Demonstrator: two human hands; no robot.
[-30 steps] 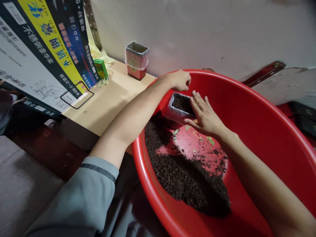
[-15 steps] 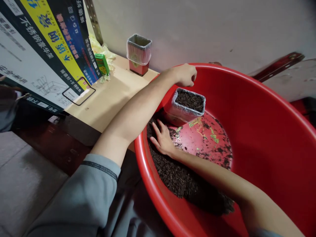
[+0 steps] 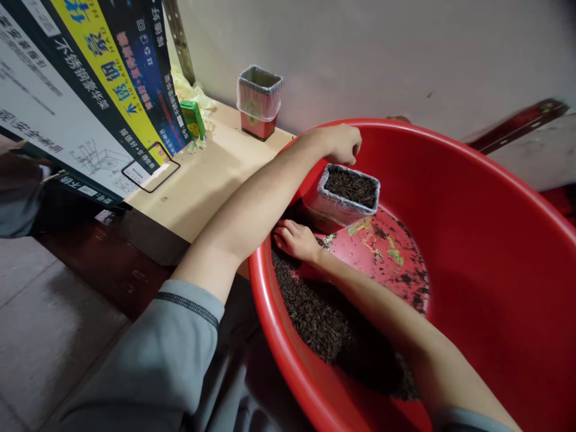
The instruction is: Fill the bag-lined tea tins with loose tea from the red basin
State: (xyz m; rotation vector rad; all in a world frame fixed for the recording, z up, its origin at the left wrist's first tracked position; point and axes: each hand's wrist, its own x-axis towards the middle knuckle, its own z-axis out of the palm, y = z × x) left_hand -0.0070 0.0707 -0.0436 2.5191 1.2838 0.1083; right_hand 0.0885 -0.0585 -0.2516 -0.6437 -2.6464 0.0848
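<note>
A large red tub (image 3: 486, 240) holds a heap of dark, dry, tea-like leaves (image 3: 310, 312) along its near left side. Inside it a square tin lined with clear plastic (image 3: 330, 207) leans at a tilt, filled to the top with the same leaves. My left hand (image 3: 341, 143) is over the tub's far left rim, just above the tin, its fingers curled; whatever they hold, if anything, is hidden. Down in the tub, my right hand (image 3: 297, 240) has its fingers closed into the leaves beside the tin's base.
Another plastic-lined red tin (image 3: 260, 105) stands on the wooden board (image 3: 216, 162) by the wall. A large printed carton (image 3: 90, 90), a small green box (image 3: 192, 119) and crumpled yellowish material (image 3: 180, 84) are at the left. A metal bar (image 3: 517, 127) sticks out behind the tub.
My right hand's spread fingers have curled closed in the leaves, leaving a gap in the heap near the wrist. My left hand stays above the tin. The view has shifted slightly.
</note>
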